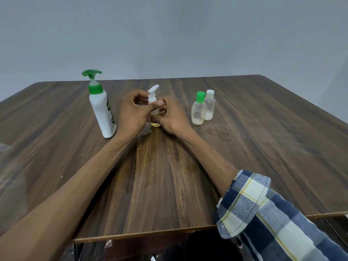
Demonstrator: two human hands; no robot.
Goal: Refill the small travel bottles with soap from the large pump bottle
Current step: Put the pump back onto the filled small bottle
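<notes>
Both your hands' fingers clamp the small pump bottle (154,108): light, slick plastic, so grip its collar, not the nozzle

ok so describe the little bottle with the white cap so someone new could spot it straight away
On the wooden table, look right of the person's hands to the two small bottles standing close together. The white-capped bottle is the farther one, partly behind the green-capped bottle. Its cap is white, not green.
</notes>
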